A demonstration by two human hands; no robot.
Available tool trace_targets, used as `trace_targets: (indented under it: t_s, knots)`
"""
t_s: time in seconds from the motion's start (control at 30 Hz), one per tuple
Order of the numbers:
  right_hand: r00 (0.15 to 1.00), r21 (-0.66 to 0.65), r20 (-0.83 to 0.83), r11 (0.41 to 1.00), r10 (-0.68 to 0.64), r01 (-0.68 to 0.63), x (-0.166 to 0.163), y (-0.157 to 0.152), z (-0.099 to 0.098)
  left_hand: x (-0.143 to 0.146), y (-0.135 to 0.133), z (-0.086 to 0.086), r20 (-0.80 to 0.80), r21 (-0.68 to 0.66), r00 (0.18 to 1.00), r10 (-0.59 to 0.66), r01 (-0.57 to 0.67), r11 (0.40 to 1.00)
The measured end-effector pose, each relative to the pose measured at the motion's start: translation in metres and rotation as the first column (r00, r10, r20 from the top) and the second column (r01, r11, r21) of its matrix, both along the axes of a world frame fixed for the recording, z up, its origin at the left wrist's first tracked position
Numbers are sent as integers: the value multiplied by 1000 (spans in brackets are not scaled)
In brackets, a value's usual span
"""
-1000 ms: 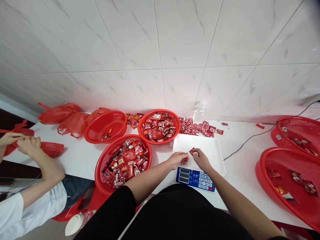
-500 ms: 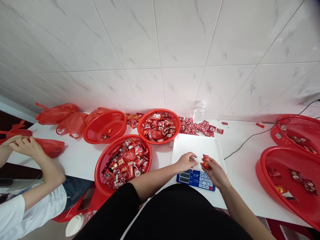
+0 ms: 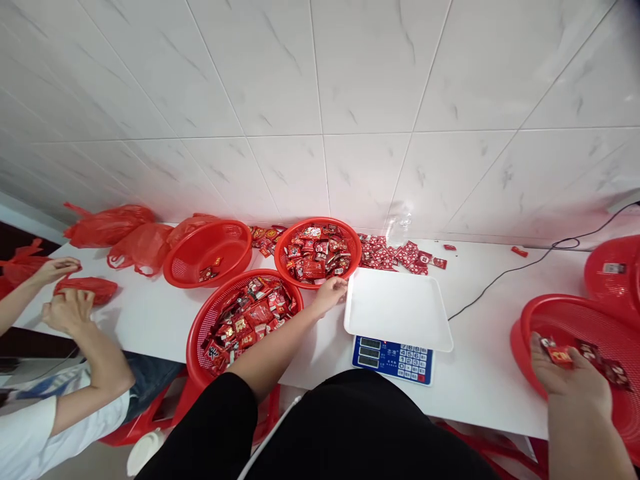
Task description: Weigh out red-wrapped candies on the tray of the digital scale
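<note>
My right hand [image 3: 570,380] is over the near right red basket [image 3: 530,320], palm up, with red candy packets [image 3: 557,355] lying on its partly curled fingers. My left hand [image 3: 330,292] reaches to the front rim of the far middle basket [image 3: 350,235], which is full of red packets; its fingers are bent at the rim and I cannot see whether they hold anything. The white scale tray [image 3: 397,308] with its blue keypad [image 3: 395,359] sits bare between my hands.
A near left basket [image 3: 197,327] is full of red packets, a far left basket [image 3: 213,243] holds a few. Loose packets [image 3: 395,255] lie by the wall. Red bags [image 3: 107,225] and a co-worker's hands [image 3: 63,308] are at left. A black cable [image 3: 505,275] crosses the table.
My right hand carried the packets from the scale tray over to the right basket. My left hand left the tray and moved up to the far middle basket. The tray now holds nothing.
</note>
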State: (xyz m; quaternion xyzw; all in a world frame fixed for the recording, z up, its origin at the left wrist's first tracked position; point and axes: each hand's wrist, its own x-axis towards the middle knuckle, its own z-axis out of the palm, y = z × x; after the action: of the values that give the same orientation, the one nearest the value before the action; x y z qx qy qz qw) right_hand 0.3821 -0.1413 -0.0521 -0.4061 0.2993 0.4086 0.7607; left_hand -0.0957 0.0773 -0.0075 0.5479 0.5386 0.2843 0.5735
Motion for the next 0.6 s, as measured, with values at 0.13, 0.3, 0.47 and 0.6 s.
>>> trace_targets:
  t_s: [0.13, 0.3, 0.47, 0.6]
  knots:
    - [993, -87, 117, 996, -16, 26, 7, -8, 0, -15, 25, -4, -87, 53, 996, 37, -33, 998]
    - [992, -114, 127, 993, -4, 19, 2, -2, 7, -23, 55, -12, -289, 169, 954, 79, -31, 985]
    - [920, -70, 318, 973, 231, -220, -38, 21, 28, -17, 83, -26, -450, 145, 893, -10, 85, 986]
    - [826, -157, 365, 903, 429, -399, -80, 45, 44, -9, 103, -36, -478, 124, 868, -136, 220, 968]
